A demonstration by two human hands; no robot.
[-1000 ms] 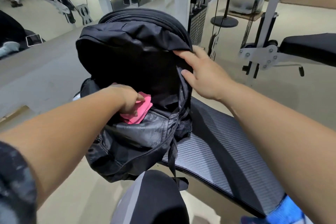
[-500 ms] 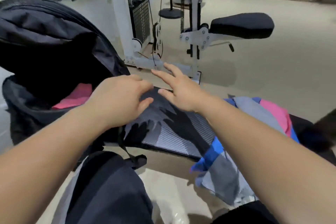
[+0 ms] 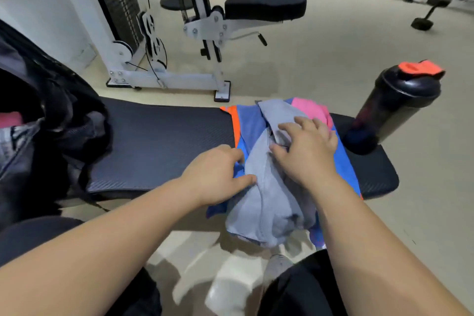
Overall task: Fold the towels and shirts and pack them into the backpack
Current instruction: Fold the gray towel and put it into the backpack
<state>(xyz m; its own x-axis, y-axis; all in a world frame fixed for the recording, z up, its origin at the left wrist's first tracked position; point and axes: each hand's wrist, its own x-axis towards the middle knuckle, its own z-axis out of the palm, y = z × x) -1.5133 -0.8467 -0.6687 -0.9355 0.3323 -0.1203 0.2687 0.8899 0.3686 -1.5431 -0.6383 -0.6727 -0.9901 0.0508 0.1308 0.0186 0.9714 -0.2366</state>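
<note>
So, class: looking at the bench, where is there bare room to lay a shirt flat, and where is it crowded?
The one bare patch is the bench pad between the backpack on the left and the clothes. Right of that it is crowded: the left hand and right hand are on the clothes, and the bottle takes the right end.

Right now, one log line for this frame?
phase: picking up cloth; left grip: touches grey cloth edge; right grip: holds grey cloth; pile: on bench; backpack: open
</note>
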